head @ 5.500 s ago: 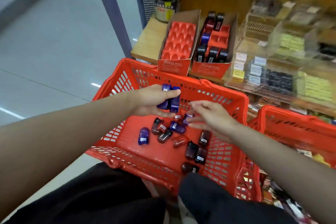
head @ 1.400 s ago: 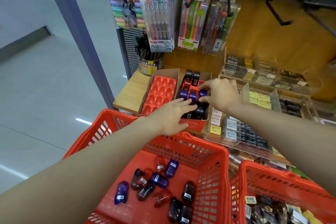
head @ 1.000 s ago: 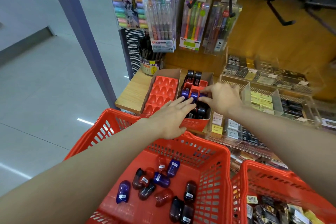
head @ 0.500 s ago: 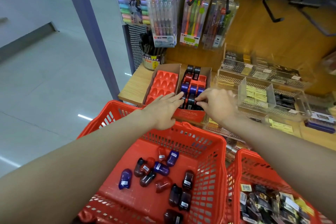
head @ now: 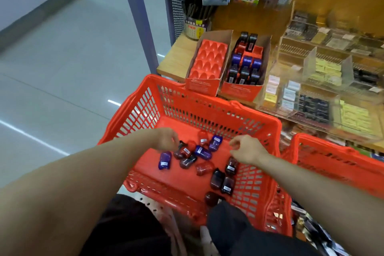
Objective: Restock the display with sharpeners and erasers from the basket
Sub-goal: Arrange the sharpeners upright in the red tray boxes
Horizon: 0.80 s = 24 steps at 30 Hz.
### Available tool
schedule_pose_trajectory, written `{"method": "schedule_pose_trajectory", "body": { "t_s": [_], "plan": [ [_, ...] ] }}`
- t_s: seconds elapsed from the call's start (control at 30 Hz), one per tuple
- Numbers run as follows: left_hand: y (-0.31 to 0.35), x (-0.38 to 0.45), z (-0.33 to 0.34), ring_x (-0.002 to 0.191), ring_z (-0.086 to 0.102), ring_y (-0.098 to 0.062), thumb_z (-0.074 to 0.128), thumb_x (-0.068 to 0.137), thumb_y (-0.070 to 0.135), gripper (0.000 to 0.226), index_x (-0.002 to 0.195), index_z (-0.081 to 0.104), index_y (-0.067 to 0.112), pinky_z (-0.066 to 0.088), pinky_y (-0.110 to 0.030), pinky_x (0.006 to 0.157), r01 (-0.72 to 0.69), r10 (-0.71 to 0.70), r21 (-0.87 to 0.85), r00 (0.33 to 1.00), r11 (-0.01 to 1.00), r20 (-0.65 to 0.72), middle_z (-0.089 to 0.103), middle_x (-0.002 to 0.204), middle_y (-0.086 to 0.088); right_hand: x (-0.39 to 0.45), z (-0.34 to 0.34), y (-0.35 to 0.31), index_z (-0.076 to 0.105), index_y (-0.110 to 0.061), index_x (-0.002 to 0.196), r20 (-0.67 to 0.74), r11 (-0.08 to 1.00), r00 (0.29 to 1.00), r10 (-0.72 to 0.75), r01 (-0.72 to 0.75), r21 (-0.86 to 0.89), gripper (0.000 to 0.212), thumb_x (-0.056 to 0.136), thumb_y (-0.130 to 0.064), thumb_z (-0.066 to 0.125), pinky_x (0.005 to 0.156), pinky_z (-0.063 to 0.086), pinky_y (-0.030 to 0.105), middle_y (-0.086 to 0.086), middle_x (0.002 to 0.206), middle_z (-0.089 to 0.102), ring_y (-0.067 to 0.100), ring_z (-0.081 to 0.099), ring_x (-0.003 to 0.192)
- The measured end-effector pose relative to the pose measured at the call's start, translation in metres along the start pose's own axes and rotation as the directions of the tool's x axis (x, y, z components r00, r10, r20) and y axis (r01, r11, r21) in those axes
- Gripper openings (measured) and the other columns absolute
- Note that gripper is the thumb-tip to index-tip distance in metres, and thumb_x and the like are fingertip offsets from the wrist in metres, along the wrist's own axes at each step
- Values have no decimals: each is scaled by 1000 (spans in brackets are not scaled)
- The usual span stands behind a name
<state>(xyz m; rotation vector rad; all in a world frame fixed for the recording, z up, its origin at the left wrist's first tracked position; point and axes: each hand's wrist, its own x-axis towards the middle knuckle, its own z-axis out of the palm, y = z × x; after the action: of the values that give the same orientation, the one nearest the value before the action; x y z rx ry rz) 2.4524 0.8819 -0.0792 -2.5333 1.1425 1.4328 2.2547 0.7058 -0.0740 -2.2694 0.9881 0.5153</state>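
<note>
**Now both hands are low inside the basket**

Inside the red basket (head: 209, 110) lie loose sharpeners (head: 202, 152), blue, red and dark, each with a small white label. At 12 o'clock on the shelf (head: 176, 58) stand two display boxes: the left tray (head: 208, 60) holds nothing, the right box (head: 245, 64) holds blue and black sharpeners. The left hand (head: 166, 139) hangs with loosely curled fingers over the pile; the right hand (head: 246, 148) is similar, holding nothing.

Both bare forearms were stretched forward and downward. The left hand (head: 166, 139) was held with fingers loosely curled downward, nothing gripped. The right hand (head: 246, 149) was kept well apart, its fingers also loosely curled, empty.
</note>
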Motion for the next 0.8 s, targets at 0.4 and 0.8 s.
{"method": "schedule_pose_trajectory", "body": {
  "t_s": [0.4, 0.8],
  "plan": [
    [-41, 76, 60, 132, 46, -34, 70, 88, 33, 74, 150, 32, 18, 39, -35, 107, 222, -249, -220, 963, 950, -104, 34, 149, -20, 56, 79, 30, 49, -11, 132, 109, 952, 951, 291, -276, -134, 45, 90, -20, 59, 94, 46, 30, 16, 131, 57, 32, 56, 121],
    [-21, 113, 123, 124, 38, -28, 90, 59, 42, 104, 142, 30, 27, 40, -42, 99, 129, -149, -80, 924, 988, -352, 32, 137, -3, 67, 105, 31, 35, -18, 141, 125, 981, 980, 156, -139, -137, 64, 87, -23, 69, 104, 44, 36, 16, 142, 30, 34, 50, 123]
  ]
}}
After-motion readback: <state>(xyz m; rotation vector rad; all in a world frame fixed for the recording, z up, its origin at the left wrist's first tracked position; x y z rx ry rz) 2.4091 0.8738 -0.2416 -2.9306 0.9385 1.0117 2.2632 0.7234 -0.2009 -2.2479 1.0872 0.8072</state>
